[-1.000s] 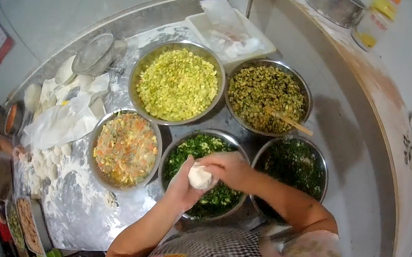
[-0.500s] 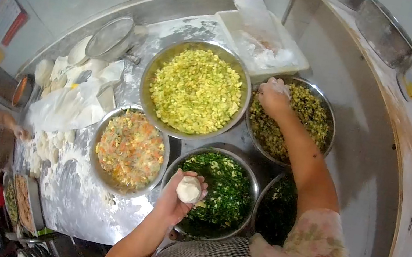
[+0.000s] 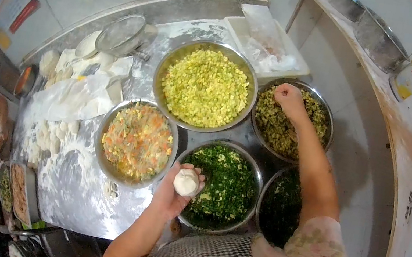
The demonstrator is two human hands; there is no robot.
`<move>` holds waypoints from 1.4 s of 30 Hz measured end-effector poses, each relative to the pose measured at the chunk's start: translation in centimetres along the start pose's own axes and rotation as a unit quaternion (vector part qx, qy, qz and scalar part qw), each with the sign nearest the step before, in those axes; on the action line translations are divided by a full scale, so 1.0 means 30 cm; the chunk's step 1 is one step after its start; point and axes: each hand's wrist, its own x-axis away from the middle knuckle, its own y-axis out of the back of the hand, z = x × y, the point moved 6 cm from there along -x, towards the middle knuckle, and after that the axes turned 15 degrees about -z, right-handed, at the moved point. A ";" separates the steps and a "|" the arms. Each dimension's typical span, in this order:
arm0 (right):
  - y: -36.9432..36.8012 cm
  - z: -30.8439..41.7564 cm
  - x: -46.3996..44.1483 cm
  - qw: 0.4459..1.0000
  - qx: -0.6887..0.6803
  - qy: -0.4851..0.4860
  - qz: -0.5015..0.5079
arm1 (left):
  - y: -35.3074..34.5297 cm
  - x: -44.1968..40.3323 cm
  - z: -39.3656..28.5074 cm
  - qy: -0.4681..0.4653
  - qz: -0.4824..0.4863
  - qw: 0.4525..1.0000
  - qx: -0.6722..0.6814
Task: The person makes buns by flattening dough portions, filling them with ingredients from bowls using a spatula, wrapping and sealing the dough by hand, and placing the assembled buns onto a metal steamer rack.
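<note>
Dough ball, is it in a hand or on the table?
In a hand: the dough ball sits cupped in the left hand, fingers showing past its edge.

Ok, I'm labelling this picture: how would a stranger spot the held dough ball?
On the metal table, the lower row's middle bowl holds chopped greens. At its left edge, the left hand cups the dough ball: the only pale lump in a hand.

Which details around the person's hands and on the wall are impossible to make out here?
All in the head view:
- Right hand: its curled fingers hide whatever it may hold.
- Dough ball: the left hand hides its underside.
- Dark green filling: partly covered by the right arm.
- Wall sheet: print too small.
</note>
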 end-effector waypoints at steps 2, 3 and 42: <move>0.021 0.031 0.045 0.994 -0.092 -0.061 0.026 | -0.001 0.021 -0.012 -0.004 0.013 1.000 0.011; 0.038 0.055 0.064 0.999 0.043 -0.012 0.019 | -0.005 0.028 -0.017 -0.009 0.021 1.000 0.017; -0.787 1.717 1.858 0.743 -0.287 0.221 0.563 | 1.365 0.842 -0.490 -0.271 0.004 0.890 0.367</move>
